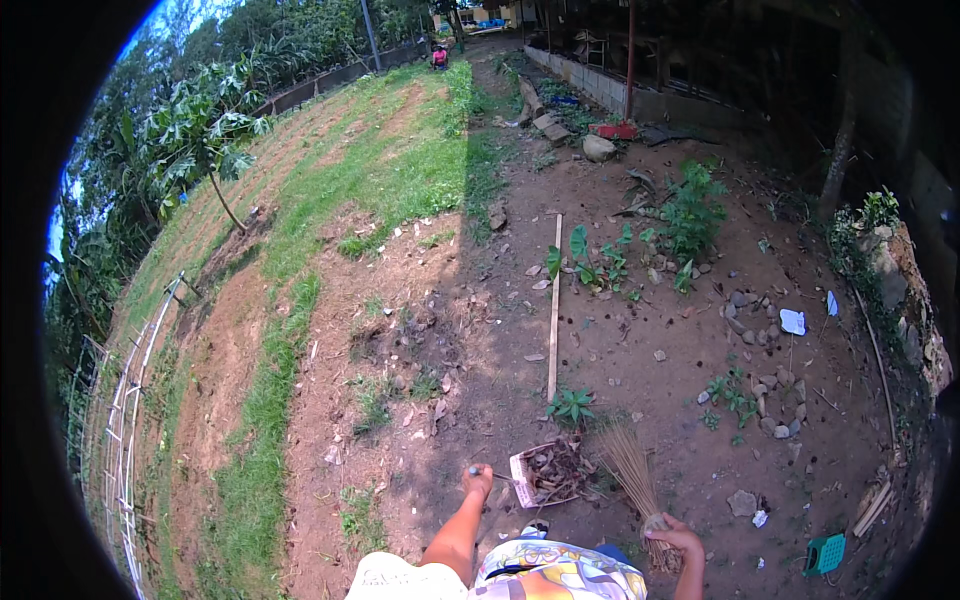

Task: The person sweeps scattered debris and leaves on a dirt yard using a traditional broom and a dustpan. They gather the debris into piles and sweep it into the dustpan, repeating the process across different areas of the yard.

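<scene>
My left hand (478, 484) grips the thin handle of a dustpan (523, 480), which rests on the soil just in front of me. Dry brown leaves (559, 466) are heaped in the pan and spill past its far right edge. In my right hand (677, 536) is the bound end of a stick broom (628, 463). Its bristles fan out forward and to the left, with the tips close to the leaf pile. A small green plant (572, 406) grows just beyond the dustpan.
A long wooden strip (555, 315) lies ahead. Stones (761, 401) ring small plants on the right, near a white sign (792, 322). A green plastic piece (823, 553) lies at lower right. Bamboo rails (124, 420) run along the left. A person (439, 57) is far off.
</scene>
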A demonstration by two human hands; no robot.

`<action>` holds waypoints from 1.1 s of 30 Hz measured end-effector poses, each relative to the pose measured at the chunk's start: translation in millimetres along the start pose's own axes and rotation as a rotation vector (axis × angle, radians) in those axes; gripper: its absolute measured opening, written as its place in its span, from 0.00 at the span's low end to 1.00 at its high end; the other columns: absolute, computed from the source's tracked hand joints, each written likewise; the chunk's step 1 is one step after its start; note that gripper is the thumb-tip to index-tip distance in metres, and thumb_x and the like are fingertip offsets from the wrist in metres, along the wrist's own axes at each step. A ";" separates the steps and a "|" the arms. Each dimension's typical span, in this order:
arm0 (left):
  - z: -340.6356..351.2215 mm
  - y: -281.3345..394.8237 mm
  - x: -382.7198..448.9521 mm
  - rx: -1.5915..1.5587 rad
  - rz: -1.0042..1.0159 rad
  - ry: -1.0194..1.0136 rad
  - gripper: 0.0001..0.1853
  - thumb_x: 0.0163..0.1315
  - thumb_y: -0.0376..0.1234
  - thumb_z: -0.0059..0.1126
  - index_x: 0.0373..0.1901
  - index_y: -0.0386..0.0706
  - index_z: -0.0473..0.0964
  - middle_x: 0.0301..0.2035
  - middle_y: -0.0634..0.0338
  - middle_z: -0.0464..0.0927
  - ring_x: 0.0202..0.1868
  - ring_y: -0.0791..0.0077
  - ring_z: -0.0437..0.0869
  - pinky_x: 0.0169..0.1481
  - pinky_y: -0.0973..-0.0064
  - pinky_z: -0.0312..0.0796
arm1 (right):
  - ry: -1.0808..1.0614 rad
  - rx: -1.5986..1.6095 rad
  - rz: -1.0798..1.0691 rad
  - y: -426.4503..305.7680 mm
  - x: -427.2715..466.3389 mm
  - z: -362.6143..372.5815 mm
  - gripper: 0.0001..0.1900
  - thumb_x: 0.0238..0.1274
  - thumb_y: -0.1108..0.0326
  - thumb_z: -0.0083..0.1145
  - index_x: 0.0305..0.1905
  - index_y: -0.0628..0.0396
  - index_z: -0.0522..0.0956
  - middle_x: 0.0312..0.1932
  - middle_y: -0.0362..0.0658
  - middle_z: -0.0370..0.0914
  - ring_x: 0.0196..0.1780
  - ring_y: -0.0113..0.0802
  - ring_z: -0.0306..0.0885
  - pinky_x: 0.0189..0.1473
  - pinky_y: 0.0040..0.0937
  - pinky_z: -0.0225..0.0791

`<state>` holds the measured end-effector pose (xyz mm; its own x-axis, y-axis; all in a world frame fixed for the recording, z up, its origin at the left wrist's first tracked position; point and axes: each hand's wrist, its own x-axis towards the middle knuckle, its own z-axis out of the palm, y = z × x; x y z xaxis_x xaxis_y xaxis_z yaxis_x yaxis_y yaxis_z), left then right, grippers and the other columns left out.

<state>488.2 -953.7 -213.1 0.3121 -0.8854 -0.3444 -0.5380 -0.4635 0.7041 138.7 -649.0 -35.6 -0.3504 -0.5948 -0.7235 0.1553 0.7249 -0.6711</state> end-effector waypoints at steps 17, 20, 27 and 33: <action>2.8 4.5 3.2 0.021 0.011 -0.037 0.11 0.48 0.41 0.63 0.27 0.43 0.78 0.28 0.56 0.81 0.34 0.62 0.81 0.43 0.69 0.71 | 0.008 0.610 -0.059 3.9 34.7 -2.0 0.20 0.51 0.70 0.62 0.50 0.56 0.71 0.33 0.41 0.78 0.31 0.32 0.79 0.30 0.31 0.74; 3.7 -0.1 5.2 0.014 0.008 -0.029 0.11 0.47 0.41 0.63 0.27 0.43 0.78 0.28 0.57 0.80 0.33 0.62 0.81 0.42 0.69 0.71 | -0.024 0.711 0.000 -1.2 25.6 -0.2 0.17 0.52 0.69 0.61 0.48 0.55 0.72 0.32 0.41 0.78 0.30 0.32 0.79 0.29 0.33 0.75; -4.6 22.7 -10.0 0.031 0.034 -0.041 0.10 0.48 0.40 0.62 0.25 0.43 0.77 0.25 0.56 0.79 0.30 0.65 0.80 0.41 0.71 0.71 | -0.012 0.783 0.048 17.0 25.5 -4.1 0.11 0.53 0.67 0.60 0.42 0.52 0.74 0.29 0.41 0.79 0.27 0.33 0.79 0.25 0.37 0.75; 2.4 4.5 -0.2 -0.052 0.042 -0.021 0.09 0.47 0.40 0.58 0.18 0.46 0.75 0.24 0.54 0.79 0.30 0.61 0.80 0.40 0.68 0.72 | -0.055 0.780 0.052 15.7 23.8 -2.0 0.11 0.53 0.66 0.61 0.42 0.52 0.75 0.29 0.39 0.79 0.28 0.31 0.79 0.26 0.34 0.75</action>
<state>483.8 -955.7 -211.4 0.2733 -0.9048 -0.3266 -0.5087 -0.4242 0.7492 131.0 -651.1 -63.1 -0.2820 -0.5980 -0.7502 0.7813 0.3106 -0.5413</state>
